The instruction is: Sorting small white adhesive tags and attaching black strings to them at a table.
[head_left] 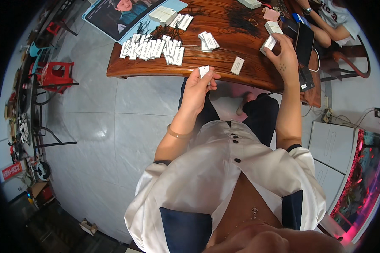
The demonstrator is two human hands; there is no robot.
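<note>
My left hand (195,93) is closed just off the front edge of the wooden table, pinching a small white hang tag (204,71) between thumb and fingers. Over the table's right side, my right hand (286,59) has its thumb and fingers closed on a stack of white tags (267,44). Between the hands lies a single tag (237,65). Farther back is a small loose pile of tags (207,41). Rows of tags with black strings (152,48) overlap at the left, and a mass of loose black strings (242,19) spreads across the back.
A black phone-like slab (305,44) and a white cable (316,61) lie right of my right hand. Another person's forearm (331,27) is at the far right. A picture board (126,17) covers the left end. More tag stacks (162,15) stand behind. A red stool (57,76) is on the floor.
</note>
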